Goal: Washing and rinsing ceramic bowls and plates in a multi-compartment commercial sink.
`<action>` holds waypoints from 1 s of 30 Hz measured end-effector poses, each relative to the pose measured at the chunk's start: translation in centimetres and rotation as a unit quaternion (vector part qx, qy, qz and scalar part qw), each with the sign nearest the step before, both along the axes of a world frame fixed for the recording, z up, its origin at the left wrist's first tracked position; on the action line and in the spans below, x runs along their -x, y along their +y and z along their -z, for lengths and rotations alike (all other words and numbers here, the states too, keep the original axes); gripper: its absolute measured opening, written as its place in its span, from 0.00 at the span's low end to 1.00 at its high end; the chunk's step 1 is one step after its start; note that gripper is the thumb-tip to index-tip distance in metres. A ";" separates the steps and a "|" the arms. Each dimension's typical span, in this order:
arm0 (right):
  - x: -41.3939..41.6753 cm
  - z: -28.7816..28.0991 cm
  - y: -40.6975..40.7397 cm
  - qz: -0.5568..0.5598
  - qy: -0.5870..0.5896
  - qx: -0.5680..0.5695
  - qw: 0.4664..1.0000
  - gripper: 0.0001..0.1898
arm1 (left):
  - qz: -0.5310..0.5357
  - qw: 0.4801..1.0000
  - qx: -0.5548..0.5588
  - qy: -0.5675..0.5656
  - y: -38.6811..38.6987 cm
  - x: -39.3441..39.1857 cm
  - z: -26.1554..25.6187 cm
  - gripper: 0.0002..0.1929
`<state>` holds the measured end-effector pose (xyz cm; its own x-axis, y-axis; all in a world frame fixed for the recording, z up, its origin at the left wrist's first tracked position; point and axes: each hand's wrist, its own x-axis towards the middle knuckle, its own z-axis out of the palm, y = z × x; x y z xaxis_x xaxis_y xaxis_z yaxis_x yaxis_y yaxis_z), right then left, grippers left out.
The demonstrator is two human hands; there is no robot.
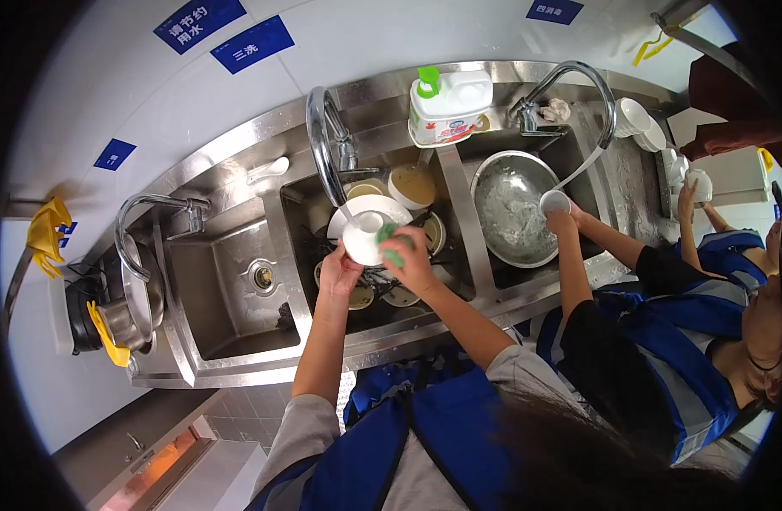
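Observation:
My left hand (341, 271) grips the near edge of a small white dish (359, 244) with a raised ring at its middle. A green scouring pad (391, 249) is in my right hand (413, 262), pressed against the dish's right side. Water runs from the middle tap (327, 147) onto the dish. Directly behind it lies a larger white plate (387, 205). Below, the middle sink basin (451, 255) holds several bowls, among them a white bowl (413, 186) of cloudy brownish liquid, and dark-handled utensils (381, 279) partly hidden by my hands.
At right, a co-worker's hands (564, 220) hold a white cup (555, 202) over a metal basin (515, 207) of water. A detergent jug (451, 105) stands on the back ledge. Left are another sink (228, 287), a spoon (277, 167), stacked metal pans (138, 294) and yellow gloves (106, 335).

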<state>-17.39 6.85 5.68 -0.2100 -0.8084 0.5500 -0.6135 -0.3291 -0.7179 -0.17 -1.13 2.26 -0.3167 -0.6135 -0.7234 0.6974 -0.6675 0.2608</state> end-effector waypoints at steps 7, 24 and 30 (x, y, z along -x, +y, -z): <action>2.2 0.0 -3.5 0.032 -0.225 -0.158 0.961 0.10 | 0.189 0.971 0.144 -0.003 1.0 -1.6 -2.0 0.13; 1.0 -2.6 -5.7 0.066 0.014 -0.124 0.990 0.08 | 0.116 0.972 0.180 -0.095 2.3 1.1 -2.2 0.13; 0.5 -2.5 -2.1 0.021 0.029 -0.055 0.998 0.09 | 0.046 0.985 0.161 -0.029 1.8 1.1 -2.0 0.12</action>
